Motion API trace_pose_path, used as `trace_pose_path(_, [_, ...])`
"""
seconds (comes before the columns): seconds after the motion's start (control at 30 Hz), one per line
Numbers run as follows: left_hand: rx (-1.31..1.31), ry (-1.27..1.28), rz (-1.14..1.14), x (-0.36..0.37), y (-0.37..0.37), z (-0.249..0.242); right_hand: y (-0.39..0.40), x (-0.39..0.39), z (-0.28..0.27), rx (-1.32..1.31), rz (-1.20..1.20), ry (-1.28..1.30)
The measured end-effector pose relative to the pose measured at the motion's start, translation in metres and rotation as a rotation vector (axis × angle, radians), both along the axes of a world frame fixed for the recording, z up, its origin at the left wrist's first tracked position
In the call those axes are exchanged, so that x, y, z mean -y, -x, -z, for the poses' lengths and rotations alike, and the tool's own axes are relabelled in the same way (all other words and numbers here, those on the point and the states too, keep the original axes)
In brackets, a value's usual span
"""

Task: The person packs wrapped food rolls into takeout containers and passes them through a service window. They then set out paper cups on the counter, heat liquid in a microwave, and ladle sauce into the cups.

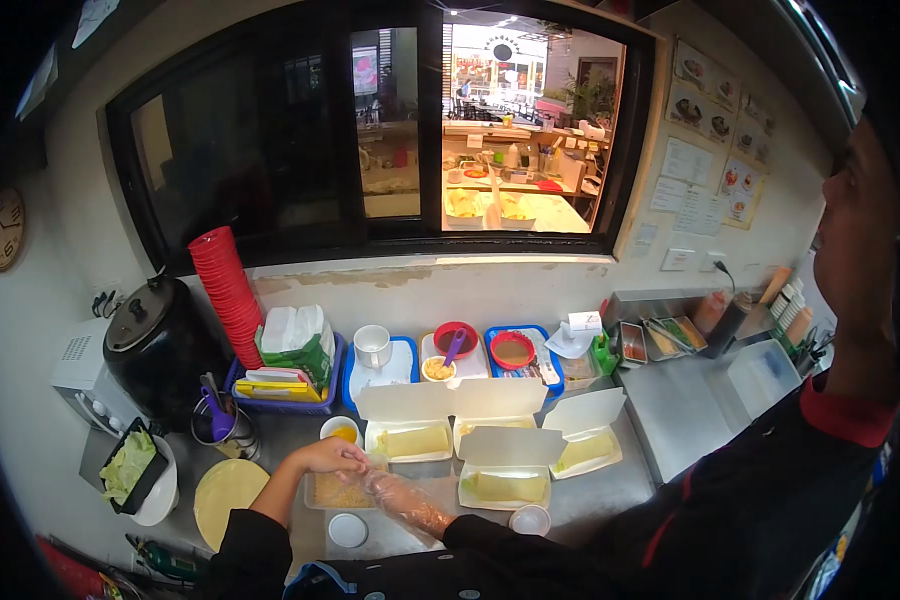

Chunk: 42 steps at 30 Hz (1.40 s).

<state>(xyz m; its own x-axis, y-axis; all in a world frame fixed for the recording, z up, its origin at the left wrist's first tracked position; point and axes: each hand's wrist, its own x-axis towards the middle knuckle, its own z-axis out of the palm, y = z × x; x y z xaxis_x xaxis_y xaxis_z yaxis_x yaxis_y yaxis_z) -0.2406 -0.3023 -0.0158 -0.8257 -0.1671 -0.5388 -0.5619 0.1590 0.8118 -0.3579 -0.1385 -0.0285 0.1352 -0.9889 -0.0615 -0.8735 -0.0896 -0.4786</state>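
Observation:
My left hand [328, 457] is bare, and its fingers are pinched together at the fingertips of the clear plastic glove [402, 500] on my right hand [385, 487]. Both hands meet over a shallow tray of yellow crumbs [338, 492] on the steel counter. The gloved right hand lies stretched out with nothing seen in it. Just beyond the hands stand several open white takeaway boxes, each with a pale yellow wrap inside: one [411, 441] nearest my hands, one [506, 486] to the right and one [586, 451] further right.
A cup of yellow sauce [341, 431], two small white bowls [347, 530] [529, 519] and a yellow plate [225, 490] ring the tray. At the back are blue trays [406, 352], a red cup stack [228, 295] and a black pot [160, 350]. A person in black [770, 480] stands close on the right.

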Motion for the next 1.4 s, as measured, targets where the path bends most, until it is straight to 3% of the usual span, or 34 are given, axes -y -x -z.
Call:
trace_pose_path(0.2, [-0.023, -0.012, -0.014, 0.000, -0.001, -0.002, 0.002, -0.005, 0.005, 0.303, 0.313, -0.068])
trace_pose_path(0.27, [-0.031, -0.022, -0.015, 0.002, -0.003, 0.001, 0.005, -0.004, 0.040, 0.603, 0.383, -0.055])
trace_pose_path(0.3, [-0.039, -0.030, -0.018, 0.003, -0.003, 0.003, 0.007, -0.003, 0.048, 0.903, 0.448, -0.038])
trace_pose_path(0.33, [-0.039, -0.032, -0.018, 0.003, -0.003, 0.005, 0.010, -0.003, 0.056, 0.903, 0.449, -0.041])
trace_pose_path(0.4, [-0.030, -0.031, -0.050, 0.001, -0.003, 0.004, 0.017, -0.008, 0.064, 1.676, 0.360, 0.004])
trace_pose_path(0.53, [-0.070, 0.011, -0.094, -0.022, 0.000, -0.008, 0.041, -0.018, 0.081, 1.590, 0.323, 0.247])
trace_pose_path(0.6, [-0.151, 0.422, 0.034, -0.039, 0.004, -0.001, 0.055, -0.036, 0.034, 1.715, 0.441, 0.165])
trace_pose_path(0.63, [-0.151, 0.419, 0.041, -0.051, 0.006, 0.000, 0.059, -0.045, 0.018, 1.716, 0.448, 0.170])
trace_pose_path(0.7, [-0.178, 0.791, 0.035, -0.074, 0.013, 0.001, 0.067, -0.060, -0.002, 1.404, 0.466, 0.338])
trace_pose_path(0.73, [-0.160, 0.811, 0.000, -0.081, 0.016, 0.005, 0.071, -0.066, -0.002, 1.403, 0.471, 0.340])
trace_pose_path(0.8, [-0.139, 0.899, 0.024, -0.092, 0.022, 0.017, 0.076, -0.077, 0.001, 1.782, 0.589, 0.341])
trace_pose_path(0.83, [-0.114, 0.988, 0.046, -0.098, 0.024, 0.022, 0.080, -0.080, 0.006, 1.782, 0.592, 0.343])
trace_pose_path(0.93, [0.017, 1.087, -0.112, -0.124, 0.030, 0.024, 0.099, -0.084, 0.021, 1.839, 0.633, 0.343])
trace_pose_path(1.1, [0.019, 1.070, -0.135, -0.127, 0.025, 0.025, 0.115, -0.099, 0.021, 2.007, 0.730, 0.431])
trace_pose_path(1.4, [0.091, 0.984, -0.193, -0.126, 0.024, 0.029, 0.117, -0.114, 0.021, 1.969, 0.794, 0.495])
